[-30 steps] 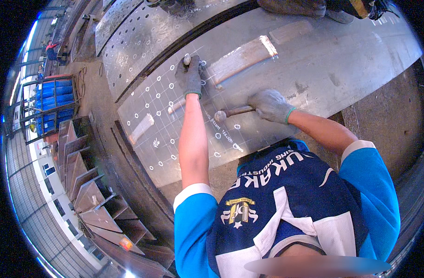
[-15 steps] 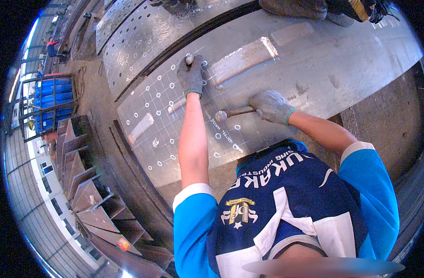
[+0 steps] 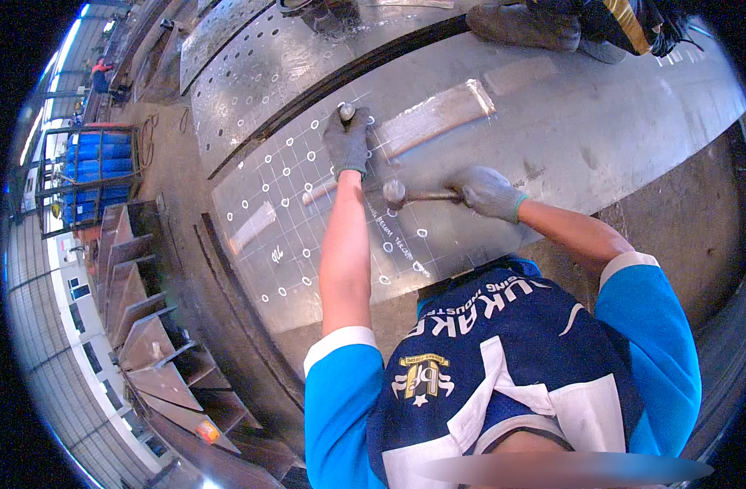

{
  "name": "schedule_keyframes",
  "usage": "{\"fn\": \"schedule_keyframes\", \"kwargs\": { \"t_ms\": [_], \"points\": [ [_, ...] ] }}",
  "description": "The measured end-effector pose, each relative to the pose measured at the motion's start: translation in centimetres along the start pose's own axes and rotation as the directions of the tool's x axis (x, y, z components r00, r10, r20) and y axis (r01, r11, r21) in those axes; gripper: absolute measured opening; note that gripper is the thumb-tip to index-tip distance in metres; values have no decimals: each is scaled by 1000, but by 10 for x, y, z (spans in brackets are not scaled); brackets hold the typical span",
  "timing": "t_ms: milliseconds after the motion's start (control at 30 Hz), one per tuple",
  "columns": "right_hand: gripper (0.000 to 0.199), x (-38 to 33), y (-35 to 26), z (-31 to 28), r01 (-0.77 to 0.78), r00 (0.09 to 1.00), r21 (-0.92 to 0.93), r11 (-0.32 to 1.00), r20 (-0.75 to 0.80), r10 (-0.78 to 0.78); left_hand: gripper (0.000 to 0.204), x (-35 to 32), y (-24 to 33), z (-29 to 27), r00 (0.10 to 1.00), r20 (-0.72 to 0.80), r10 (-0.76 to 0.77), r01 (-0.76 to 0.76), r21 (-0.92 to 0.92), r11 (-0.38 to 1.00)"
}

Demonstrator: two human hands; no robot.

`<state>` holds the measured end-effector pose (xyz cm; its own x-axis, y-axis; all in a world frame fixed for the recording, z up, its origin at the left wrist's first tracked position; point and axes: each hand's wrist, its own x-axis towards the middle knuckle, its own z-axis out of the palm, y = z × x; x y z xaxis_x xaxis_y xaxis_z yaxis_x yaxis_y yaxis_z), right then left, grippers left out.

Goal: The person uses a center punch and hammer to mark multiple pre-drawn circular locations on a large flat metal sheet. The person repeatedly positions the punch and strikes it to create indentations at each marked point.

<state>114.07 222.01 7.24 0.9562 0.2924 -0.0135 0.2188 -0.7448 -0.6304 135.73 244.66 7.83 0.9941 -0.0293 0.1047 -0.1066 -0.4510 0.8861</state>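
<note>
My left hand (image 3: 348, 145), in a grey glove, is closed round a short metal punch. The punch's rounded top end (image 3: 346, 111) shows above my fist, over a marked steel plate (image 3: 552, 155). Chalk lines and small white circles form a grid on this plate around the hand. My right hand (image 3: 489, 194), also gloved, grips the handle of a hammer (image 3: 395, 193). The hammer's round head points left, below and to the right of my left hand, apart from the punch. The punch's lower tip is hidden by my left hand.
Flat metal bars (image 3: 438, 118) lie on the plate. A second plate (image 3: 251, 90) with drilled holes lies beyond a dark gap. Another person's shoe (image 3: 524, 27) rests at the far right. Blue cylinders (image 3: 100, 171) stand racked at left, near upright steel pieces (image 3: 149, 326).
The hammer head has shifted slightly forward relative to the plate, with my right hand still on the handle. My left hand stays at the same place on the grid. The whole view has shifted slightly.
</note>
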Motion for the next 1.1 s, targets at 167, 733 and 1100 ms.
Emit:
{"fn": "schedule_keyframes", "kwargs": {
  "t_ms": [167, 733, 1100],
  "points": [
    [18, 27, -5, -30, 30, 986, 35, 999, -163, -24, 42, -2, -1, -3, 999, 20, 34, -36, 107, 994],
    [20, 193, -49, -134, 144, 884, -304, 942, -388, -260, 47, -1, -2, -2, 996, 78, 49, -62, 172, 983],
    [29, 146, -17, -69, -141, 934, 409, 902, -246, 258, 31, 3, -6, -3, 997, 71, 7, -5, -20, 1000]
  ]
}}
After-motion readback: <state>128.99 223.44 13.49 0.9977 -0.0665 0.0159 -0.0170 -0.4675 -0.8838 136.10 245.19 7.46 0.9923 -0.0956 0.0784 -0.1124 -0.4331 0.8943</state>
